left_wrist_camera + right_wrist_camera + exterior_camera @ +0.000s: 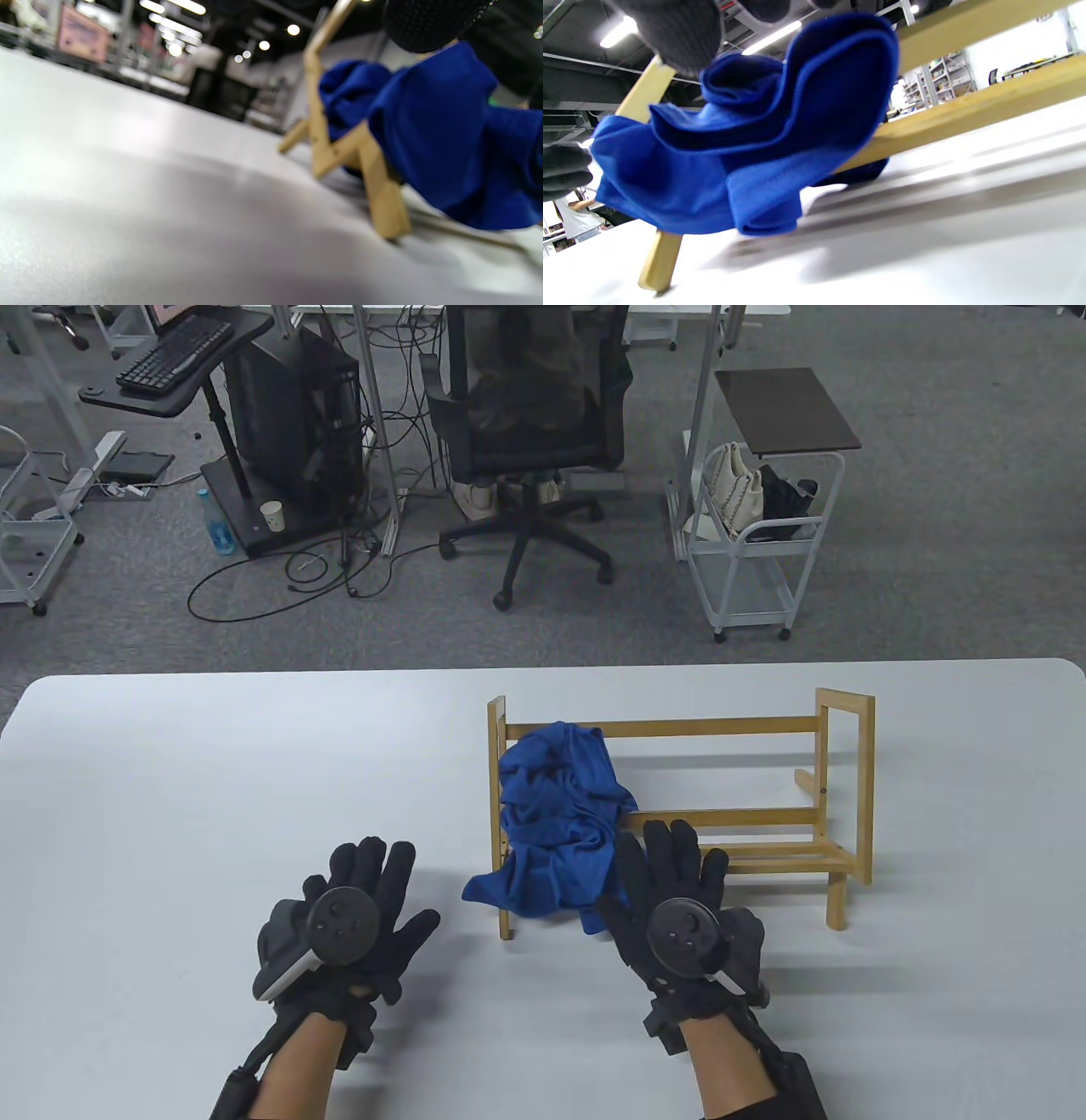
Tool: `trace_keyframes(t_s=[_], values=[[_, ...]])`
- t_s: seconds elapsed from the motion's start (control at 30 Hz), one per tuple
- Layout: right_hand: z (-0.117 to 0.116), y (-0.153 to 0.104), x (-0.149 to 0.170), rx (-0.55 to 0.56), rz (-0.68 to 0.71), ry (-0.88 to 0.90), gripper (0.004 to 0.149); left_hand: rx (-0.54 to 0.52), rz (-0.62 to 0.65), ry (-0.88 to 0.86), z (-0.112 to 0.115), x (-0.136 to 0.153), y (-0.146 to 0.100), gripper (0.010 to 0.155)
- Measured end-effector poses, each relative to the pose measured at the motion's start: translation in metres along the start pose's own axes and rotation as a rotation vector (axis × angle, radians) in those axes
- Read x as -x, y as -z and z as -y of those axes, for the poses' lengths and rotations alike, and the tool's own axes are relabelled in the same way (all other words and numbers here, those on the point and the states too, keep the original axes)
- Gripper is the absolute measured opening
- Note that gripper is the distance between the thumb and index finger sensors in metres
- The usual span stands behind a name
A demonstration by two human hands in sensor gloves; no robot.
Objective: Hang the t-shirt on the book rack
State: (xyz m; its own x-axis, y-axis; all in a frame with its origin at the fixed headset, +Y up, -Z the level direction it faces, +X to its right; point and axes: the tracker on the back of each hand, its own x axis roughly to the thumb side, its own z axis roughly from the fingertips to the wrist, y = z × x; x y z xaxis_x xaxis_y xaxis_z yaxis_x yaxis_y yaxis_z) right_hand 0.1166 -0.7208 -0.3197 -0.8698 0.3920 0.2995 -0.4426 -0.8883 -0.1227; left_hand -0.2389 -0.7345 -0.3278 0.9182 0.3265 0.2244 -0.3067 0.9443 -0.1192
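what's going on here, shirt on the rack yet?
Mostly, yes. The blue t-shirt is bunched and draped over the left end of the wooden book rack, one corner trailing onto the table. Both gloved hands are spread open: the left hand apart from the shirt, the right hand at its lower edge, gripping nothing.

My left wrist view is soft throughout, so the t-shirt (428, 127) and rack (339, 140) lack detail, and the shirt runs off the right edge. From above, the shirt (556, 823) hides the rack's (679, 814) left rails, and I can't tell whether my right hand (679, 899) touches the cloth.
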Motion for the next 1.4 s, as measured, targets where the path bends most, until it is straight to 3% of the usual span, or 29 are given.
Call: trace_keyframes(t_s=[0.5,1.4], values=[[-0.015,-0.011,0.005,-0.059,0.005,-0.062,0.076,0.031,0.02,0.063,0.011,-0.013,-0.009,0.083],[-0.014,-0.018,0.011,-0.068,0.0,-0.01,0.076,0.057,0.007,0.063,0.015,-0.015,-0.007,0.083]])
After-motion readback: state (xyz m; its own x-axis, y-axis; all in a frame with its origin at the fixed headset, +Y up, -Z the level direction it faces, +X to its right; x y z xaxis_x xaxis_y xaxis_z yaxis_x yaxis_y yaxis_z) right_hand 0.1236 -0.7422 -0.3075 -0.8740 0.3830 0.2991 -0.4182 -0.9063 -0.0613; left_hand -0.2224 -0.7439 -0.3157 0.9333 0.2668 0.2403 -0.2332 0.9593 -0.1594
